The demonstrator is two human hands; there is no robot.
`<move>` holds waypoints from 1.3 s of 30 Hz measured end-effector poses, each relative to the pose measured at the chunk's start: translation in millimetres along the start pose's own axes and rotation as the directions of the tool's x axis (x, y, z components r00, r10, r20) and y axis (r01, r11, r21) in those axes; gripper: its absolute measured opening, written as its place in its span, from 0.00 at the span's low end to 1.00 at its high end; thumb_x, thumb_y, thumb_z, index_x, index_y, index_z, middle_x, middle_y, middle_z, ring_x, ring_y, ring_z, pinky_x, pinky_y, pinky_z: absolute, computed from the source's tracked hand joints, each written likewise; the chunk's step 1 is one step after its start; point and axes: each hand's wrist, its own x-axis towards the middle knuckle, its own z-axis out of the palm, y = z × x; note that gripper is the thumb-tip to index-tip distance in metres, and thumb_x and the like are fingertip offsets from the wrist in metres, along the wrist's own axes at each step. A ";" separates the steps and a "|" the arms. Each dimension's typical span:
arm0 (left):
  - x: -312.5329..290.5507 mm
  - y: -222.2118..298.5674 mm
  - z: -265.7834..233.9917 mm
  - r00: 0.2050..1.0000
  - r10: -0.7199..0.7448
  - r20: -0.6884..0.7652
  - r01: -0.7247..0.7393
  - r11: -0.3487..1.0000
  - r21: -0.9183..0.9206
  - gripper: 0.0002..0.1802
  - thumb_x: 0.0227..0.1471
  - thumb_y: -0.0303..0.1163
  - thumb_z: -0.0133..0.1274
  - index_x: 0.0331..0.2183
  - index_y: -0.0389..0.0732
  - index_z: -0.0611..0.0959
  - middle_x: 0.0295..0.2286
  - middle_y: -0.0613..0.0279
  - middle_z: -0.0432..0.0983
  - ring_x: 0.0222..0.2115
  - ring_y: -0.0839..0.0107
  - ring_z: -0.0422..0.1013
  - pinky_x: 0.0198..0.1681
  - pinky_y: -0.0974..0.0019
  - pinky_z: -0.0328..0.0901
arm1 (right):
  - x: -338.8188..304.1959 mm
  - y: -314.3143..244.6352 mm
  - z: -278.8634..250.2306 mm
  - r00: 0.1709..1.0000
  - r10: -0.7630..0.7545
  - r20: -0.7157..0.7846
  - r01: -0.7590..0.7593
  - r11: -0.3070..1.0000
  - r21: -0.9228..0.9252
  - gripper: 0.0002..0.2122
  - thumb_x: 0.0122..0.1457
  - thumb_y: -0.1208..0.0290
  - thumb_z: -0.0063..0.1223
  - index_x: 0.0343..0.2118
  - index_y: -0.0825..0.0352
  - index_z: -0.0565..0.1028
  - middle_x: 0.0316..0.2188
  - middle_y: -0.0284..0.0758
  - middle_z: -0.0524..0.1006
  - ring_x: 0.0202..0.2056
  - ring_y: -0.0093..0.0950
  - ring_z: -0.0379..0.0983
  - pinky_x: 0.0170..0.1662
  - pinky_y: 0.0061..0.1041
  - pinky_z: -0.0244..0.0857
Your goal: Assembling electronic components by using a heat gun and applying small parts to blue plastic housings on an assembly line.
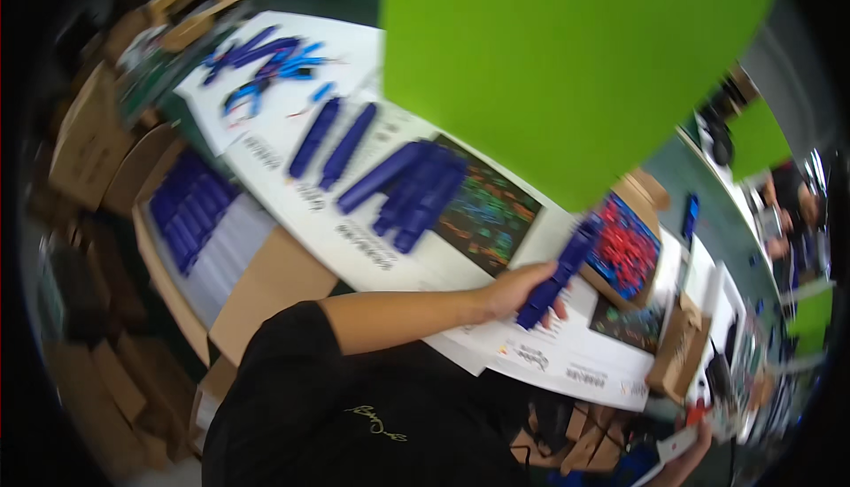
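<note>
My left hand (pixel 513 294) reaches across the table's near edge with its fingers closed round a long dark blue plastic casing (pixel 560 273), held tilted. At the lower right, near the picture's rim, my right hand (pixel 692 453) is partly visible and blurred. Close to it are a white flat piece (pixel 677 443) and something red; I cannot tell what its fingers grip. More dark blue casings (pixel 416 190) lie in a group on the white printed sheet (pixel 354 252), left of my left hand. Beyond them lie bright blue parts with thin wires (pixel 297 62).
A cardboard box (pixel 642 186) of red and blue small parts stands right of my left hand. A small brown carton (pixel 680 350) is nearer. A green panel (pixel 567 62) rises behind the table. At left, an open carton (pixel 257 288) holds blue casings. Another person sits far right.
</note>
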 end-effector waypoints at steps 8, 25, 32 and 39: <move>-5.2 11.1 6.6 0.987 -0.029 -0.157 0.029 1.000 0.000 0.26 0.61 0.48 0.32 0.46 0.37 0.71 0.27 0.62 0.72 0.29 0.71 0.71 0.36 0.65 0.68 | -20.9 -22.3 59.4 0.944 -0.121 0.307 0.121 0.992 0.019 0.19 0.43 0.78 0.51 0.41 0.77 0.67 0.38 0.45 0.72 0.42 0.40 0.72 0.50 0.39 0.65; -3.1 9.6 11.2 0.986 -0.059 -0.153 0.067 0.996 0.050 0.29 0.61 0.49 0.29 0.46 0.35 0.72 0.29 0.62 0.72 0.31 0.72 0.69 0.39 0.67 0.64 | -21.2 -148.1 -0.3 0.792 -0.610 0.023 0.610 0.789 -0.073 0.22 0.50 0.74 0.48 0.49 0.77 0.63 0.44 0.46 0.70 0.45 0.39 0.70 0.51 0.35 0.64; -9.2 12.4 15.8 0.991 -0.042 -0.123 0.052 0.996 0.072 0.28 0.61 0.47 0.28 0.46 0.34 0.71 0.32 0.60 0.72 0.32 0.71 0.69 0.40 0.65 0.65 | -36.1 -108.6 45.2 0.819 -0.486 0.306 0.525 0.849 -0.057 0.27 0.43 0.72 0.50 0.49 0.77 0.63 0.43 0.48 0.70 0.47 0.41 0.69 0.53 0.39 0.61; -5.6 15.5 14.6 0.988 -0.099 -0.117 0.108 0.991 0.079 0.27 0.62 0.45 0.27 0.47 0.34 0.70 0.37 0.59 0.72 0.32 0.71 0.69 0.41 0.64 0.65 | -91.9 -20.4 163.9 0.662 0.067 0.747 0.020 0.994 -0.107 0.21 0.39 0.77 0.52 0.41 0.74 0.68 0.35 0.43 0.73 0.40 0.36 0.71 0.48 0.37 0.64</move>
